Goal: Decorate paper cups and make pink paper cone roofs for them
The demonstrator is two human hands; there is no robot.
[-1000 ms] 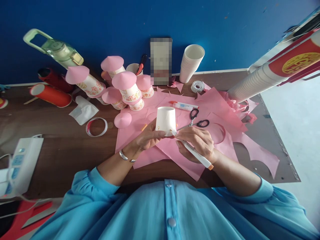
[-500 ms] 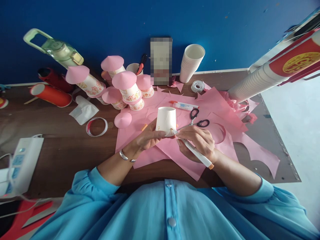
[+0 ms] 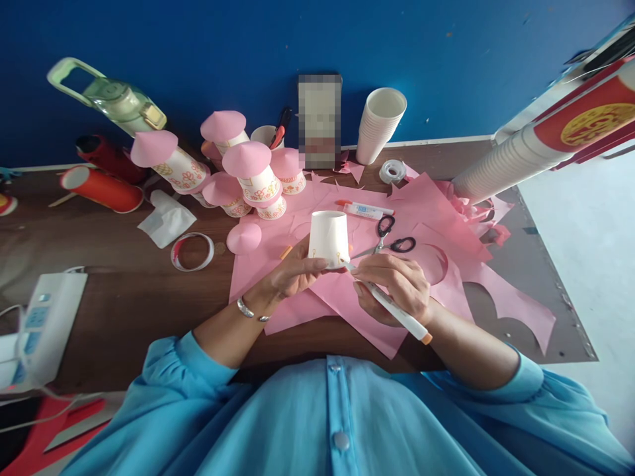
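Observation:
A white paper cup (image 3: 329, 235), turned bottom up, is gripped near its rim by my left hand (image 3: 296, 272). Small orange-brown marks run along the lower part of the cup. My right hand (image 3: 394, 284) is closed around a white marker pen (image 3: 391, 307) with an orange end. The pen's tip is close to the cup's lower right edge; whether it touches I cannot tell. Black-handled scissors (image 3: 389, 238) lie just beyond my right hand on pink paper (image 3: 327, 305). Another marker (image 3: 364, 210) rests behind the cup.
Decorated cup towers with pink cone roofs (image 3: 247, 158) stand at the back left. A stack of white cups (image 3: 380, 125), a phone (image 3: 320, 155) and a tape roll (image 3: 392, 172) line the back. Left are a tape ring (image 3: 192, 252) and a power strip (image 3: 47, 324).
The pen tip and my right hand have shifted slightly right, away from the cup's marks. The cup has turned or tilted a little, and the mark near its right side now shows more plainly.

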